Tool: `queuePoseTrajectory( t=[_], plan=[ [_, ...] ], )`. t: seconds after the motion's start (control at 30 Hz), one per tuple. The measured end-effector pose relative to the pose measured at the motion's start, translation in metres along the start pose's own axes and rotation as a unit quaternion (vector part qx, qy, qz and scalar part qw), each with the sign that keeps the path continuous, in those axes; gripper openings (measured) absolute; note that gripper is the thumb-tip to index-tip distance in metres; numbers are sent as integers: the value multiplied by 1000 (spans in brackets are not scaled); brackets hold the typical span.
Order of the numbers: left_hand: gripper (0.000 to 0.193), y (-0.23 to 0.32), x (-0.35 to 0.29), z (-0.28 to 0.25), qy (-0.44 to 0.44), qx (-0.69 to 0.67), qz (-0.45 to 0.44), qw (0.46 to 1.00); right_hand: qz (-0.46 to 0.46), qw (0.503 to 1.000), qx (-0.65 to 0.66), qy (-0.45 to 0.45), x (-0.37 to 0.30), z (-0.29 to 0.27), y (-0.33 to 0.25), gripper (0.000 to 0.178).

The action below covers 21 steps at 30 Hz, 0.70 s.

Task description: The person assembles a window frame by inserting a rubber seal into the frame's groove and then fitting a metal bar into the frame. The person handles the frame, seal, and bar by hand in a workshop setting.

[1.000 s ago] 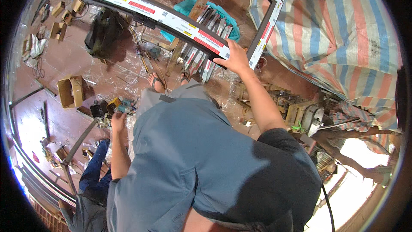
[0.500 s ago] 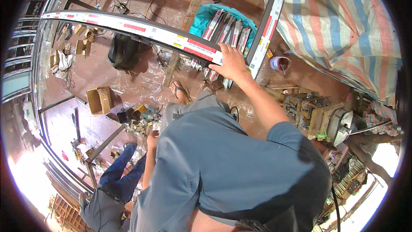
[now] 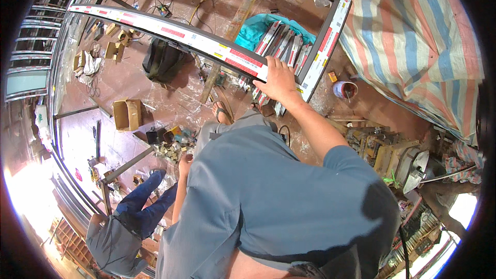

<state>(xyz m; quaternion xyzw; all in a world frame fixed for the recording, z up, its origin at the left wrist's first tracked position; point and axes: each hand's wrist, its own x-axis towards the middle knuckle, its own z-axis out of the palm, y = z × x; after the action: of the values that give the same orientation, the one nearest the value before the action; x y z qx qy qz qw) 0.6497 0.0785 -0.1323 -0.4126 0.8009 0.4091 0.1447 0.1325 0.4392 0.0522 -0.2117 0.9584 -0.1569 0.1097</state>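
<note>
A large rectangular metal frame, dark on its inner side and covered with white and red protective tape, spans the upper middle. My right hand grips its near corner, with the fingers over the top and the thumb along the near edge. Low beside my left hip hangs my left hand, away from the frame. Its fingers are small and partly hidden, so their closure is unclear. Behind the near bar, taped metal profiles lie in a bundle on a teal sheet.
A cardboard box, a black bag and scattered hardware lie to the left. Another person is at lower left by metal bars. A paint bucket and a striped tarp are on the right, with a cutting machine nearer.
The whole view has shifted slightly, with the surroundings appearing farther right. My right hand keeps its grip on the frame corner. One foot has moved mostly out of sight.
</note>
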Motion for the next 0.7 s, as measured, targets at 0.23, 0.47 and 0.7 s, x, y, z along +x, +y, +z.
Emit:
queuePoseTrajectory(
  t=[0.23,0.47,0.7],
  plan=[
    [40,-12,0,10,-24,-22,-17,999,-53,997,24,-57,6,-1,19,131],
    [41,-11,-1,2,-24,22,6,999,-109,985,96,-92,6,-11,48,132],
    [44,-10,-4,7,-2,76,8,997,-83,992,72,-61,5,-4,38,124]
  ],
)
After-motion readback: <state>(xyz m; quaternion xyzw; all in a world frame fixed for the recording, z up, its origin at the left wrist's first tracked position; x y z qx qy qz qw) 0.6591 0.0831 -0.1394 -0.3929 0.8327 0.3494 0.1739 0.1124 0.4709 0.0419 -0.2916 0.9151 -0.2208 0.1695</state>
